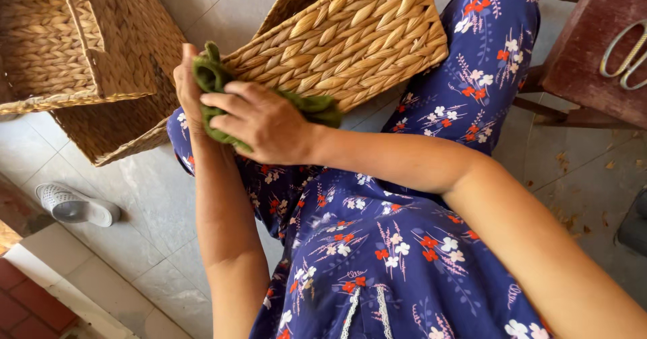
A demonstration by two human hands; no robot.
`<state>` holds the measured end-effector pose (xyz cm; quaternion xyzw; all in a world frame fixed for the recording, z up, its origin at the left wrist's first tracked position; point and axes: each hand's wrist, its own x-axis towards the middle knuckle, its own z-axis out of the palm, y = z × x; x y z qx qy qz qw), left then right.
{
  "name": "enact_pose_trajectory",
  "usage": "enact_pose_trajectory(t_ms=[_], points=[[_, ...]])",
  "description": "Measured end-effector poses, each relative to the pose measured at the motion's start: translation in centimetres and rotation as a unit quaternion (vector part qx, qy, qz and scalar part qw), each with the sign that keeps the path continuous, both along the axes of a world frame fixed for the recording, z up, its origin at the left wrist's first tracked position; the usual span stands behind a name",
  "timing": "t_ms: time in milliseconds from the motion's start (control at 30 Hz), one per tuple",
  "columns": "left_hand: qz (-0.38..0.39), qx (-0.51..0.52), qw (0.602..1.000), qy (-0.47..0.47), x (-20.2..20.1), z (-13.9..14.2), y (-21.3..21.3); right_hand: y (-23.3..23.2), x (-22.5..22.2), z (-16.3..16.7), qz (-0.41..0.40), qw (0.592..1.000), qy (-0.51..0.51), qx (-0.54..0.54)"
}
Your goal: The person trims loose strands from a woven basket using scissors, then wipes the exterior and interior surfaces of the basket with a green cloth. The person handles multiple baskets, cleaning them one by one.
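The person is sitting in a dark blue garment with a red and white flower print [377, 244], a rectangular woven straw basket [350, 36] resting tilted on the lap. The right hand [266, 120] is pressing a crumpled green cloth [216, 83] against the basket's near edge, its grip closed over the cloth. The left hand [185, 86] is sitting behind the same cloth, fingers clamped on its far side. On the grey tiled floor [155, 197] a white perforated slipper [74, 204] is lying. Further left, two more woven straw baskets [81, 42] are standing stacked. Metal scissors [627, 56] are lying on a dark red wooden stool [593, 42] at far right.
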<state>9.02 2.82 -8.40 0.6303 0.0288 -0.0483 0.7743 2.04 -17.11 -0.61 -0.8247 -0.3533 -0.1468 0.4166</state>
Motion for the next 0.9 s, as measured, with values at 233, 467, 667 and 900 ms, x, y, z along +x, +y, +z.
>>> enact_pose_trajectory(t_ms=[233, 467, 667, 900], points=[[-0.004, 0.013, 1.000, -0.026, -0.9, -0.5, -0.3, -6.9, 2.1, -1.2, -0.071, 0.987, -0.072, -0.126], [-0.021, 0.071, 0.996, -0.047, 0.0, 0.4, -1.2, -21.1, 2.1, 0.1, -0.288, 0.944, 0.047, -0.156], [-0.003, 0.034, 0.999, -0.022, 0.2, 0.4, -1.5, -13.0, -0.2, -0.3, -0.194, 0.967, -0.027, -0.162], [-0.021, 0.063, 0.998, 0.010, 0.1, 0.4, -0.5, -0.7, -3.5, -0.1, 0.042, 0.997, -0.017, -0.061]])
